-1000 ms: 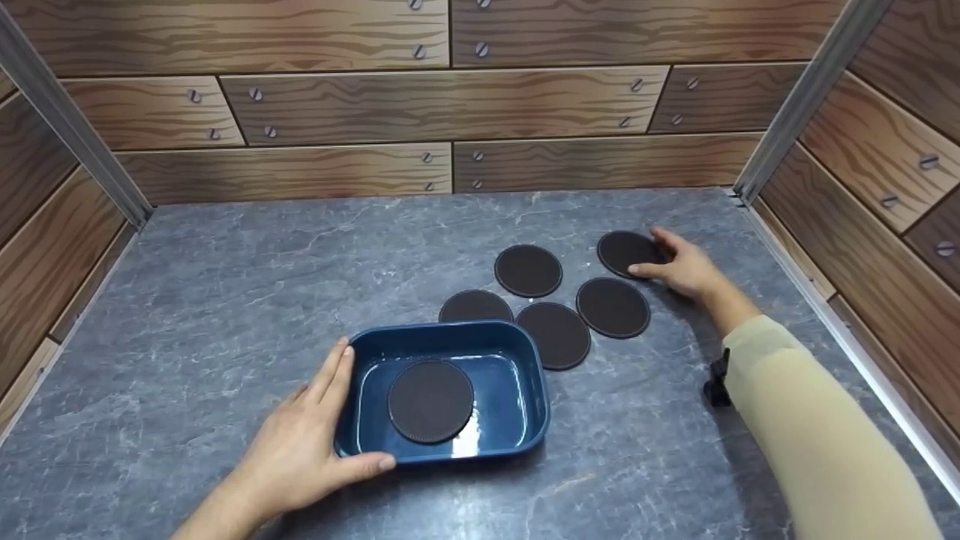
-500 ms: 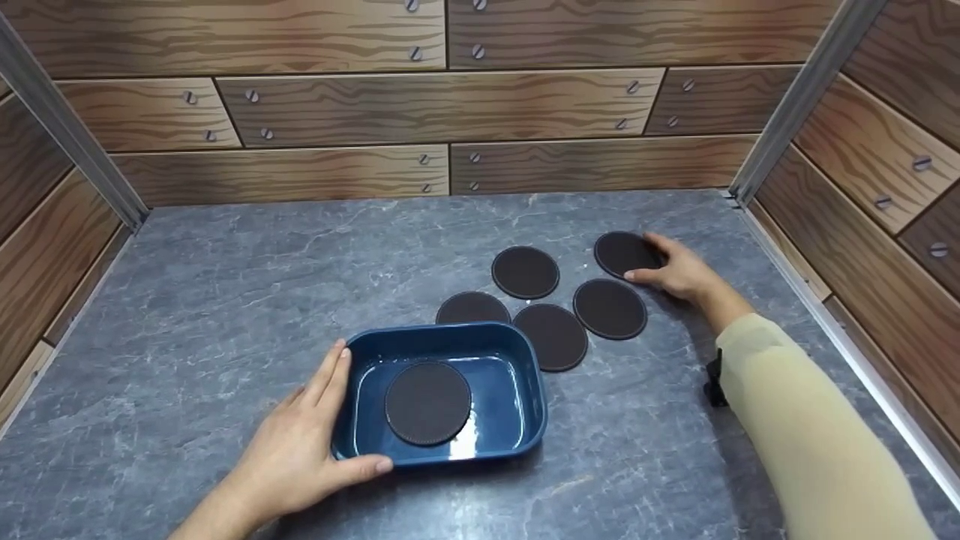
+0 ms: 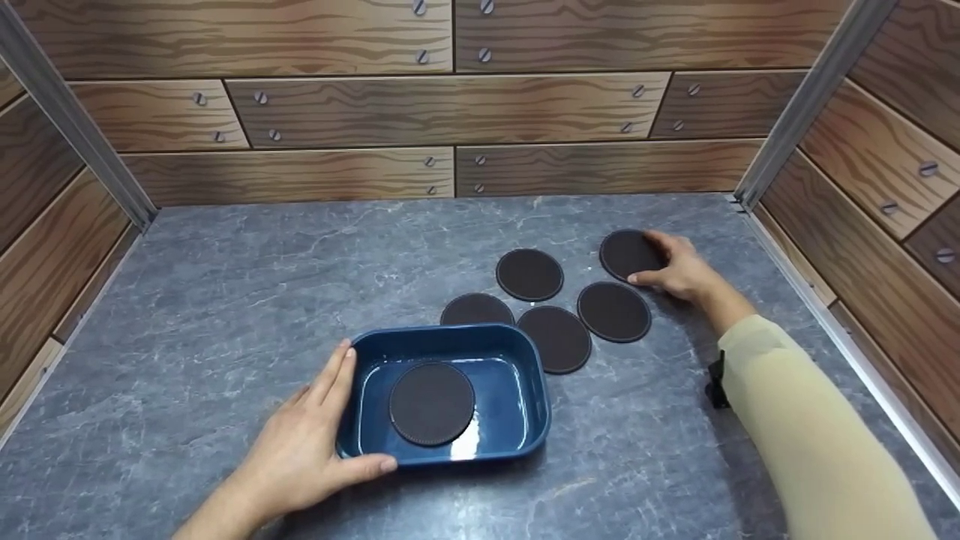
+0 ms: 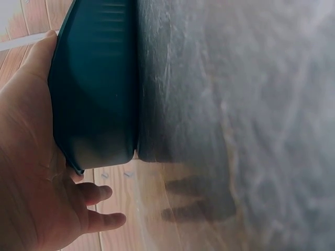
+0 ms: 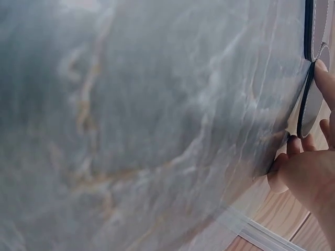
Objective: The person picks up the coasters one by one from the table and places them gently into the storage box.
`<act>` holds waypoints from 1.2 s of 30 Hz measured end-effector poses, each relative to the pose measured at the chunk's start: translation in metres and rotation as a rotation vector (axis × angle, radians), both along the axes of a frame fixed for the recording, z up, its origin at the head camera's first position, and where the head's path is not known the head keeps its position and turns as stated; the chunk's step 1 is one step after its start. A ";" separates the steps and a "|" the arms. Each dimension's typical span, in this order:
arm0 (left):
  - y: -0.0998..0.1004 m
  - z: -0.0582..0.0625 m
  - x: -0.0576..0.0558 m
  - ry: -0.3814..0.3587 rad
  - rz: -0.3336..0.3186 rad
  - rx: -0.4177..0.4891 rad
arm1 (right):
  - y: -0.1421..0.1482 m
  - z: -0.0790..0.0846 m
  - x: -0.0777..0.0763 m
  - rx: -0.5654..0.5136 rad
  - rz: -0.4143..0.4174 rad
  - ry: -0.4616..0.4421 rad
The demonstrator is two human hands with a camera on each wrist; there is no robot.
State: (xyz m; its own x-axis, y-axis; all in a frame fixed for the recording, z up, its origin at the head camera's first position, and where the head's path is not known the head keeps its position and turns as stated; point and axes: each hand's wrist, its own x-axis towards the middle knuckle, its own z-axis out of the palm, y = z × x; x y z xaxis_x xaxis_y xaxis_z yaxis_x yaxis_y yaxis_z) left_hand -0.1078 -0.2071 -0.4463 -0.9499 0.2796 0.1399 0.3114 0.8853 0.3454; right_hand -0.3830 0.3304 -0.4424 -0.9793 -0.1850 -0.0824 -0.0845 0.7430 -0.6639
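Observation:
My left hand (image 3: 304,442) holds the near left corner of a blue rectangular baking dish (image 3: 544,397), fingers along its left side and thumb on the front rim. Inside the dish lies one round dark coaster (image 3: 431,403) with a stitched edge. At the far right, my right hand (image 3: 679,266) grips another coaster (image 3: 628,255) between thumb and fingers. The right wrist view shows this coaster (image 5: 312,102) with its edge tipped up off the table. The left wrist view shows the dish's outer wall (image 4: 97,83) beside my palm.
Several more coasters lie flat on the grey marbled table (image 3: 247,300): one farther back (image 3: 529,274), one near my right hand (image 3: 614,312), one right of the dish (image 3: 556,341), and one partly hidden behind its far rim (image 3: 477,308). Wood-patterned walls (image 3: 450,109) enclose the table.
My right thumb and fingers have closed in on the far right coaster, which now tilts up slightly. The left hand and dish stay in place.

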 end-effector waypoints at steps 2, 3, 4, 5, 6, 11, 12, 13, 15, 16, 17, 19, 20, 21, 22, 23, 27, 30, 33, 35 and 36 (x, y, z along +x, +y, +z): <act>0.000 0.000 0.000 -0.001 0.000 -0.002 | -0.001 0.001 0.001 0.017 -0.018 -0.010; 0.000 0.000 0.000 -0.001 0.000 -0.002 | -0.001 0.000 0.001 0.022 -0.026 -0.017; 0.000 0.000 0.000 -0.001 0.001 -0.003 | -0.001 0.000 0.001 0.026 -0.029 -0.020; 0.000 0.000 0.000 0.001 0.001 -0.004 | -0.001 0.000 0.001 0.020 -0.028 -0.024; 0.000 0.000 0.000 0.003 0.001 -0.004 | 0.000 0.000 0.001 0.013 -0.026 -0.026; -0.001 -0.001 0.000 0.020 -0.002 0.001 | 0.003 -0.004 0.002 -0.013 -0.019 0.002; -0.001 -0.001 0.000 0.022 -0.001 0.001 | 0.004 -0.004 0.003 -0.020 -0.028 0.001; -0.001 -0.001 0.000 0.022 0.000 0.000 | 0.004 -0.004 0.003 -0.034 -0.043 -0.003; -0.001 -0.001 -0.001 0.019 0.000 -0.002 | 0.006 -0.004 0.005 -0.071 -0.081 -0.014; -0.001 -0.001 -0.001 0.015 0.000 -0.004 | 0.007 -0.004 0.006 -0.092 -0.098 -0.019; -0.001 -0.001 -0.001 0.012 -0.001 -0.007 | 0.008 -0.004 0.007 -0.113 -0.115 -0.021; -0.001 0.000 -0.001 0.008 -0.001 -0.011 | 0.009 -0.002 0.010 -0.139 -0.143 -0.008; 0.000 0.000 -0.001 0.007 -0.001 -0.012 | 0.010 0.000 0.011 -0.141 -0.150 0.006; 0.000 0.000 -0.002 0.007 -0.001 -0.014 | 0.012 0.002 0.012 -0.144 -0.158 0.019; 0.000 0.000 -0.002 0.008 -0.002 -0.014 | 0.012 0.005 0.013 -0.146 -0.159 0.034; 0.000 0.000 -0.002 0.009 -0.002 -0.015 | 0.013 0.007 0.014 -0.151 -0.164 0.048; 0.000 0.000 -0.002 0.012 -0.003 -0.013 | 0.016 0.018 0.017 -0.164 -0.179 0.091; 0.000 0.000 -0.001 0.006 -0.003 -0.009 | 0.017 0.025 0.019 -0.183 -0.185 0.112; 0.000 0.000 -0.001 -0.001 -0.001 -0.004 | 0.014 0.033 0.023 -0.244 -0.187 0.128; 0.000 0.000 -0.001 -0.004 -0.001 -0.001 | 0.010 0.040 0.025 -0.283 -0.179 0.142; 0.000 0.001 -0.001 -0.005 0.001 0.000 | 0.007 0.043 0.027 -0.302 -0.172 0.147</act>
